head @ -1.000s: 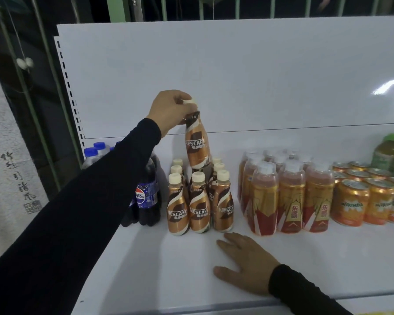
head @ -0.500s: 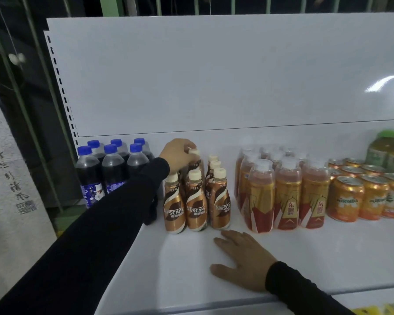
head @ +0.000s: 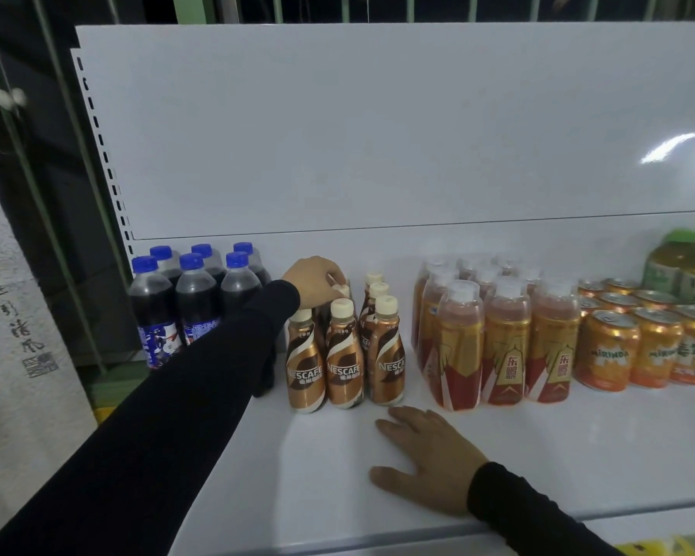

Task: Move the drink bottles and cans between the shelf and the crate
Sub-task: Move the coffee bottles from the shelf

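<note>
Several brown Nescafe coffee bottles (head: pixel 344 357) with cream caps stand in a tight cluster on the white shelf (head: pixel 538 447). My left hand (head: pixel 314 280) reaches over the back of the cluster, its fingers curled round the cap of a rear coffee bottle (head: pixel 341 290) whose body is hidden behind the front ones. My right hand (head: pixel 426 459) lies flat, palm down, on the shelf in front of the cluster. No crate is in sight.
Blue-capped cola bottles (head: pixel 195 298) stand at the shelf's left end. Right of the coffee are shrink-wrapped gold and red bottles (head: pixel 506 347), orange Mirinda cans (head: pixel 608 351) and green-capped bottles (head: pixel 687 266). The shelf's white back panel (head: pixel 378 134) rises behind.
My left hand has come down with the coffee bottle it held high and set it among the rear bottles, still gripping the cap. My right hand has stayed put.
</note>
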A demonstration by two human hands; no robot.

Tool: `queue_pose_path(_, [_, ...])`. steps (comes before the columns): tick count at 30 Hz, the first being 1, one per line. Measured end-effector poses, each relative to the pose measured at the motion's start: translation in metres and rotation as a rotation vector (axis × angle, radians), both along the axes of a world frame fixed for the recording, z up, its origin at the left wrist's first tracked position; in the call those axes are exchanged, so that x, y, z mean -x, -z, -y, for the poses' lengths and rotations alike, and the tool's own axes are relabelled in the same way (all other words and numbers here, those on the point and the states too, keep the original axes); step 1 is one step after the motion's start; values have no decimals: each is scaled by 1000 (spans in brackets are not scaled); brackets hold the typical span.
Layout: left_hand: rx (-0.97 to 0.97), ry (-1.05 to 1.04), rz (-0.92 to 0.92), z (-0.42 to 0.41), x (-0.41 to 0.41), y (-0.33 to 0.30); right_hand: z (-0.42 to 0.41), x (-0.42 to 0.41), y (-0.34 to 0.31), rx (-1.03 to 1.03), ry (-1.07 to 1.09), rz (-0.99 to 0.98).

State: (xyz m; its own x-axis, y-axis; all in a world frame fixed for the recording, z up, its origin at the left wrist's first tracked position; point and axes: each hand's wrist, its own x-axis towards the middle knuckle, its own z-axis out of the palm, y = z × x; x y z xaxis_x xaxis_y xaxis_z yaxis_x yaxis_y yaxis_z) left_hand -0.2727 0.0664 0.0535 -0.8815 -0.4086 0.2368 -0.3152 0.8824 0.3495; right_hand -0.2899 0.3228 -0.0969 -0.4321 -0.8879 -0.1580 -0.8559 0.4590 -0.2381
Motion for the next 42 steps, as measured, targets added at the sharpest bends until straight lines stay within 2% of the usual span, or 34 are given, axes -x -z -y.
queue_pose_path(7, [-41, -1, -2, 3, -6, -6, -2, -3, -5, 11, 9, 19])
queue_pose_path(12, [5, -119, -28, 12, -20, -11, -2, -2, -3, 25, -2, 26])
queue_pose_path(16, [58, -225, 65, 9, -27, -12, -2, -3, -3, 28, 4, 30])
queue_pose_path(21, [50, -242, 195, 8, -19, -11, -2, -3, -4, 16, 6, 25])
queue_pose_path(27, [67, -278, 134, 7, -21, -12, -1, -3, -3, 22, 19, 4])
queue_pose_path(31, [60, -312, -17, 5, -31, -28, -1, -3, -3, 14, 15, 10])
queue_pose_path(42, [-101, -269, -713, -1, -62, -69, -1, -4, -3, 56, 36, 35])
